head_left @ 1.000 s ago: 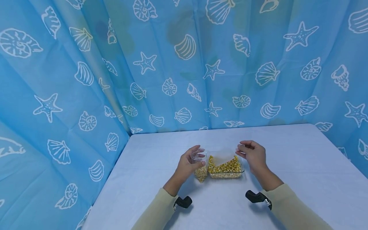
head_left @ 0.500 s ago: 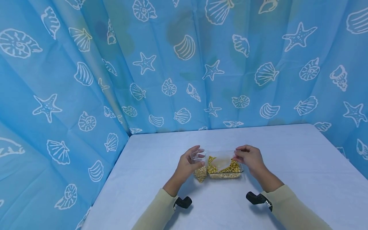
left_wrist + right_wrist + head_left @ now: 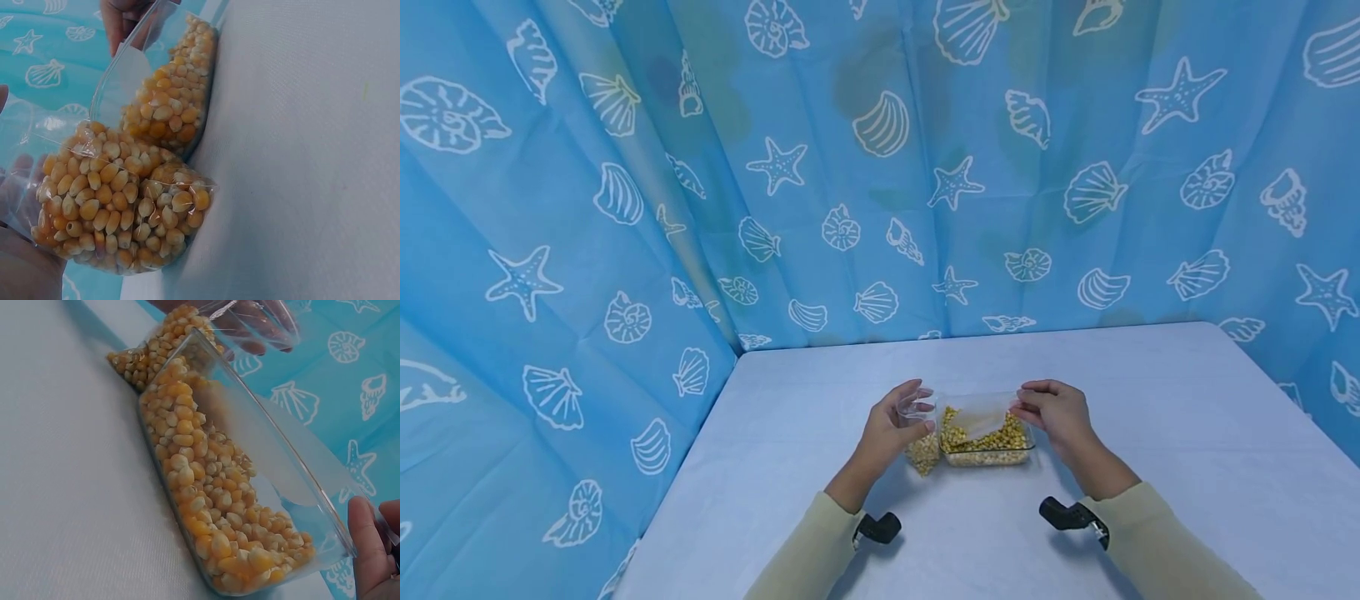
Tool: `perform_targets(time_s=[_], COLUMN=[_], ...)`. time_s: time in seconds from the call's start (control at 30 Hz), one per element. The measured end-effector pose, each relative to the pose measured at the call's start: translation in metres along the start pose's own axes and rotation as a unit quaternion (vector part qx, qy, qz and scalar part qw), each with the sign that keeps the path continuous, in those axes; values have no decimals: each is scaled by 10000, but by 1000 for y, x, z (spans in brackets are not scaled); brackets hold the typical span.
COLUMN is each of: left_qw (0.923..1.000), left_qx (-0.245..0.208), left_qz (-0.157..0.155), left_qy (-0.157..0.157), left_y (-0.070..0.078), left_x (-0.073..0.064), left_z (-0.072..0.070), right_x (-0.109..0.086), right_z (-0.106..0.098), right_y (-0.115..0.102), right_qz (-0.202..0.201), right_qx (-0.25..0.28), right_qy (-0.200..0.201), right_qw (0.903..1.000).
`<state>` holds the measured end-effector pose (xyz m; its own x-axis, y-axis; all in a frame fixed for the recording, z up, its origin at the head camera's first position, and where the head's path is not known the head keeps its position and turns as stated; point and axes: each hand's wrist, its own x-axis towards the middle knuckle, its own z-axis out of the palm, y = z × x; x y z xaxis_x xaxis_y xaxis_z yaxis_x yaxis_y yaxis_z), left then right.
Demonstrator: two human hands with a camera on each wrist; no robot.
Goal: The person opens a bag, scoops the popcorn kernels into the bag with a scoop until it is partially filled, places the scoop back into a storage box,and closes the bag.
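My left hand grips the upper part of a clear plastic bag, with its fingers and thumb curved round the bag's mouth. Corn kernels fill the bag's lower part, which rests against the left end of a rectangular glass container. Yellow kernels lie inside that container, heaped along its near side and ends. Between the fingers and thumb of my right hand is the edge of a translucent, flat plastic scraper. Its rounded lower part reaches down into the container, close to the corn.
A white cloth covers the table under the container. Blue curtains with shell and starfish prints hang behind and on the left. Black wrist mounts sit at both sleeves.
My right hand moved left over the container with the scraper, then shifted slightly back right as the scraper changed its tilt. My left hand and the bag stay put.
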<state>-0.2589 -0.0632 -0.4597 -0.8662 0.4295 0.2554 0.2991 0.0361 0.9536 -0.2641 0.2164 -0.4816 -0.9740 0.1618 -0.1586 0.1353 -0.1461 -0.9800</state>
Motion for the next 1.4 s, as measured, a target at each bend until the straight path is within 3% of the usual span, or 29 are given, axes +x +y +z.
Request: perform_targets(time_s=[0.13, 0.37, 0.53, 0.7, 0.97, 1.23, 1.4], left_qw=[10000, 9999, 9998, 9997, 9999, 10000, 9999], left_qx=[1, 90, 90, 86, 99, -23, -152], left_qz=[8, -4, 55, 199, 69, 53, 70], left_qy=[-18, 102, 159, 136, 71, -38, 18], left_y=[-1, -30, -35, -35, -31, -3, -5], left_x=[0, 9, 9, 8, 8, 1, 0], left_z=[0, -3, -2, -2, -2, 1, 2], right_x=[1, 2, 1, 1, 2, 2, 1], right_z=[-4, -9, -11, -14, -14, -11, -6], right_y=[2, 3, 3, 0, -14, -31, -40], right_qz=[136, 355, 450, 479, 420, 311, 143], right_qx=[398, 1086, 1405, 1684, 1723, 1979, 2032], right_qy=[148, 238, 224, 205, 467, 569, 562], right_qw=[9990, 9932, 9888, 9843, 9830, 9781, 9774])
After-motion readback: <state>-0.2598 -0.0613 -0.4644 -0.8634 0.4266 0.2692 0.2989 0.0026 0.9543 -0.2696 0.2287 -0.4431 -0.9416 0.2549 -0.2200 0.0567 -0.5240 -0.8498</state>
